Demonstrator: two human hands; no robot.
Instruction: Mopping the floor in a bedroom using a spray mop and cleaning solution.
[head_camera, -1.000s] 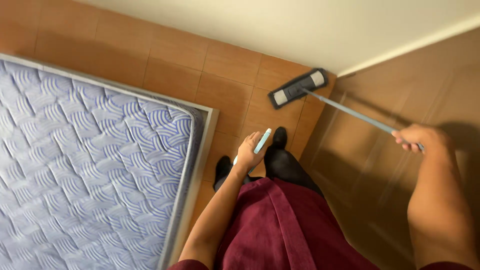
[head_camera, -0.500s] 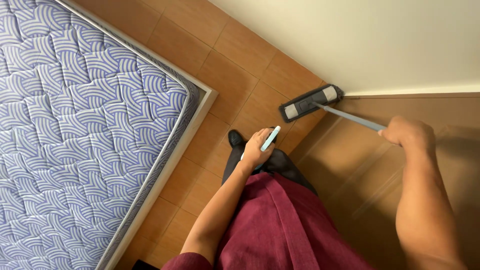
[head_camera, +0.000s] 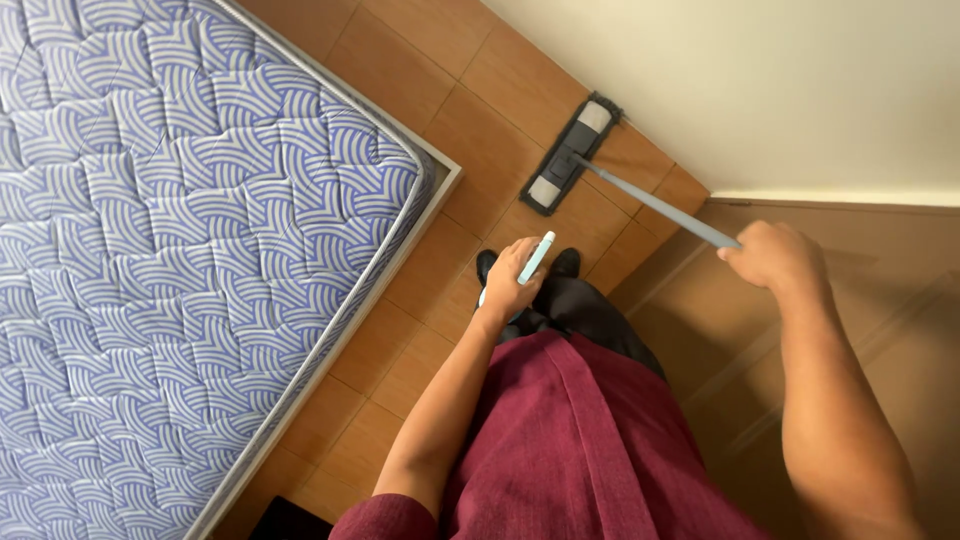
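Note:
My right hand (head_camera: 775, 257) grips the grey handle (head_camera: 655, 205) of a flat mop. Its dark rectangular head (head_camera: 570, 153) lies on the brown tiled floor (head_camera: 480, 130), close to the cream wall (head_camera: 760, 80). My left hand (head_camera: 512, 280) is closed around a slim light-blue object (head_camera: 535, 257), held above my dark shoes. I wear a maroon garment and dark trousers.
A bare mattress (head_camera: 170, 270) with a blue and white wave quilting fills the left side, its corner near the mop head. A brown wooden panel or door (head_camera: 890, 270) stands at the right. A narrow strip of floor runs between mattress and wall.
The view has swung so the mattress fills more of the left. The mop head has turned and moved closer to the wall. Both hands keep their grips.

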